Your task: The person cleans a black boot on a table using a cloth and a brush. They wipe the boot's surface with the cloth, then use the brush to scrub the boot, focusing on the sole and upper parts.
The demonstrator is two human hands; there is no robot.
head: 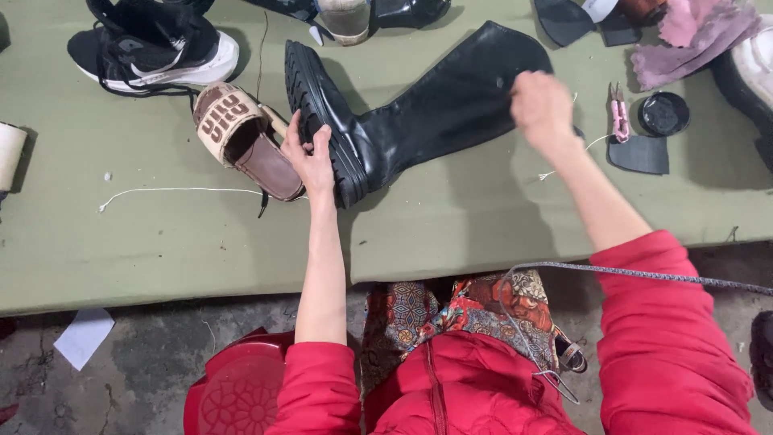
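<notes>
1. Head view shows our left hand (310,161) with its fingers spread and pressed against the lugged sole at the toe end of the tall black boot (419,113); they touch it without closing around it.
2. Our right hand (541,105) is bunched at the top of the boot's shaft, fingers curled in, seemingly pinching the leather edge, though the grip itself is hidden behind the knuckles.
3. That boot lies on its side across the green table (483,217), sole facing left, shaft running up and to the right. Its leather is smooth and shiny, its sole thick and ridged.
4. Just beside our left hand lies a beige woven slide sandal (241,137) with a brown footbed, touching or nearly touching the boot's sole.
5. Behind it sits a black sneaker (153,44) with a white sole.
6. A loose white thread (177,192) trails across the cloth left of our wrist.
7. Right of our right hand lie pink thread snips (619,117), a round black tin lid (664,114) and a flat black leather scrap (640,155).
8. A crumpled pink rag (692,36) rests at the far right corner.
</notes>
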